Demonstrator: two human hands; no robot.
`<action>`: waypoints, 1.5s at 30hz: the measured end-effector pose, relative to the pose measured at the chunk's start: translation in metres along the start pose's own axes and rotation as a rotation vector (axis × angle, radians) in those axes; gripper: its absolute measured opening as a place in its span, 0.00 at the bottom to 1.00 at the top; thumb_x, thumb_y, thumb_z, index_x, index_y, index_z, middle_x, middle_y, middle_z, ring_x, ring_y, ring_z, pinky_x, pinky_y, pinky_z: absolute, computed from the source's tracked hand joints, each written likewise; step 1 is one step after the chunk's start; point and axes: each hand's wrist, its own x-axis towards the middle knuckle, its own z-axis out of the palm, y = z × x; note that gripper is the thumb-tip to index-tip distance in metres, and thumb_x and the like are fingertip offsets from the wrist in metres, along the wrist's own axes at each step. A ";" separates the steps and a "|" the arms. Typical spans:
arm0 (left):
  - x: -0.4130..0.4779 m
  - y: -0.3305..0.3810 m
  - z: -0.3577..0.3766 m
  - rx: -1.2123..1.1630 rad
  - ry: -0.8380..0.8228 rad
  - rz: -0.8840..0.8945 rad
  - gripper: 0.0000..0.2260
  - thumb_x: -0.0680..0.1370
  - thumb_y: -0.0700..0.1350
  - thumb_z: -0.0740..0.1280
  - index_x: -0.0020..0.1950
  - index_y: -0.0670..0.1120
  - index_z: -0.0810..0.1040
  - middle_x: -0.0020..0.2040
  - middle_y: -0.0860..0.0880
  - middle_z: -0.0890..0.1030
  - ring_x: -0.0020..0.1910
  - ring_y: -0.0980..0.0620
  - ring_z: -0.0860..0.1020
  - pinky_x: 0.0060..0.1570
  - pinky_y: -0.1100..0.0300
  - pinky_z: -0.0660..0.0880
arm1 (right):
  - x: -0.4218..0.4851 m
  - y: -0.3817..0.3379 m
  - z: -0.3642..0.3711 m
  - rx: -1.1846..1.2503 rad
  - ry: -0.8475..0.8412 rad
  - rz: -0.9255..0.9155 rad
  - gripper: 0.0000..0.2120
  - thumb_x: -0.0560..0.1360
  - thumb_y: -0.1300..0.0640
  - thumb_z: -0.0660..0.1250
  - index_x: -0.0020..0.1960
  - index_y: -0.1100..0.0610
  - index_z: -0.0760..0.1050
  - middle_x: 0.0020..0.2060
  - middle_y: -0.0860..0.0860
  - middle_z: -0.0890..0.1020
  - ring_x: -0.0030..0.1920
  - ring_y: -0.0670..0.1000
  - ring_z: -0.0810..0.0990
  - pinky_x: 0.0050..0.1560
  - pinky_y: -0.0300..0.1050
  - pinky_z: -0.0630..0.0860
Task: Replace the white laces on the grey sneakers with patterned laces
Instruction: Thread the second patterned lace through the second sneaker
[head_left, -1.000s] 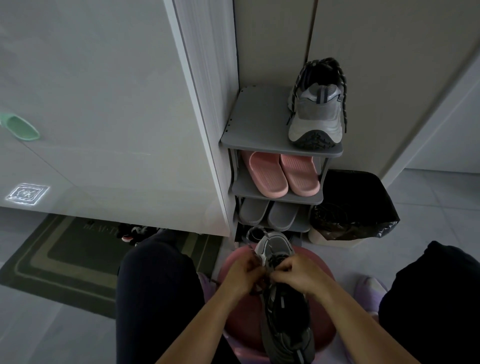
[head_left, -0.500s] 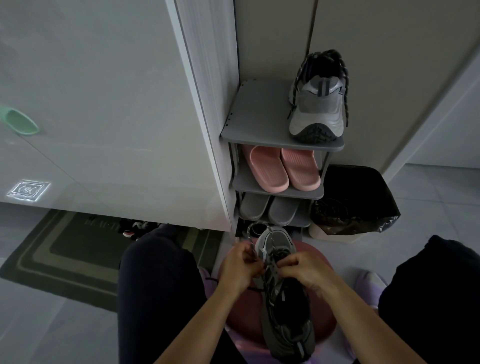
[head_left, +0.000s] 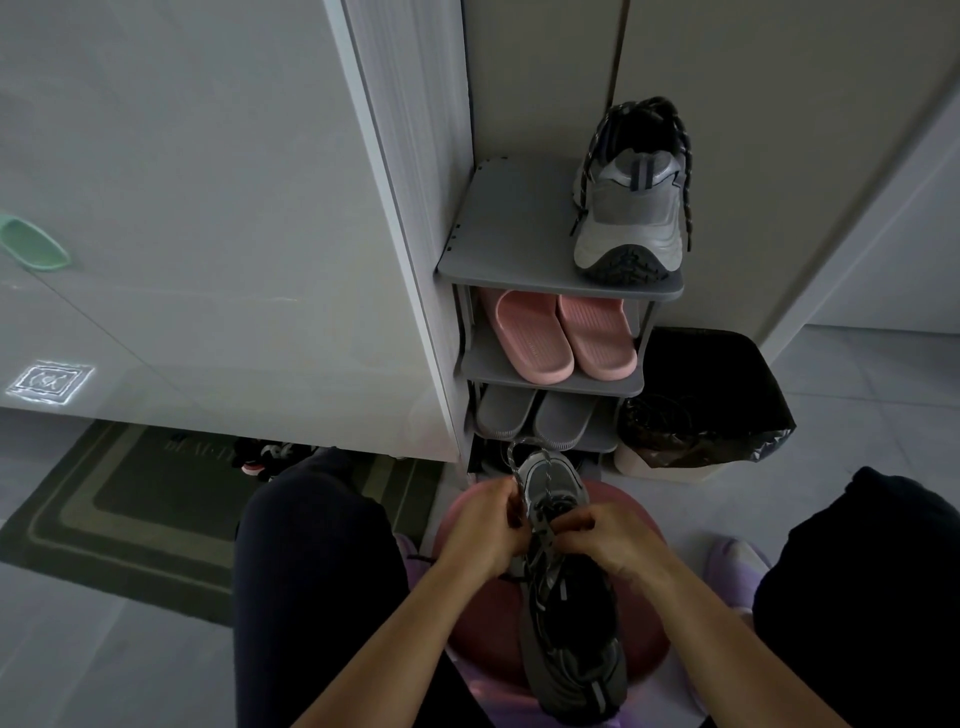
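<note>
Left hand (head_left: 485, 525) sits slightly nearer the toe than 0.5 s ago; right hand (head_left: 608, 540) unchanged over the eyelets. Camera view steady.

Grey sneaker (head_left: 569, 639) lies toe-away on a round pink stool (head_left: 467, 597), between the person's dark-trousered legs (head_left: 311, 571). Left fingers curled, pinching the patterned lace (head_left: 522, 460), a speckled cord that loops up over the toe. Right fingers curled, pinching the lace at the eyelets.

Floor: pale glossy tiles (head_left: 104, 649); dark bordered doormat (head_left: 130, 499) to the left.

Beyond, a grey plastic shoe rack (head_left: 514, 244) stands against a smooth white cabinet (head_left: 208, 208). Grey slippers (head_left: 535, 415) sit low and ribbed pink slippers (head_left: 563, 332) above. Second grey sneaker (head_left: 631, 218) is on top, heel out, with speckled cord hanging at its sides. Black-bagged bin (head_left: 701, 395) just beside the rack.
</note>
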 end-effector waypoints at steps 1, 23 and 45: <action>0.000 0.001 -0.002 0.026 -0.018 0.004 0.12 0.69 0.44 0.71 0.36 0.56 0.68 0.40 0.49 0.81 0.40 0.49 0.80 0.43 0.47 0.79 | 0.001 0.001 0.000 0.005 0.002 0.000 0.08 0.70 0.63 0.70 0.48 0.57 0.83 0.40 0.50 0.83 0.36 0.41 0.79 0.32 0.24 0.72; -0.016 0.016 0.015 -0.685 -0.119 -0.182 0.18 0.72 0.34 0.68 0.53 0.51 0.67 0.46 0.49 0.78 0.45 0.54 0.78 0.42 0.66 0.76 | 0.005 0.017 0.010 -0.147 0.193 -0.180 0.08 0.73 0.59 0.67 0.37 0.50 0.74 0.30 0.43 0.75 0.30 0.38 0.74 0.32 0.30 0.67; -0.004 0.011 0.007 -0.643 -0.239 -0.241 0.12 0.73 0.38 0.69 0.53 0.50 0.72 0.43 0.50 0.76 0.39 0.56 0.75 0.39 0.67 0.71 | 0.005 0.054 -0.074 -0.053 0.742 0.025 0.02 0.71 0.68 0.64 0.43 0.66 0.75 0.40 0.57 0.74 0.42 0.57 0.76 0.41 0.48 0.74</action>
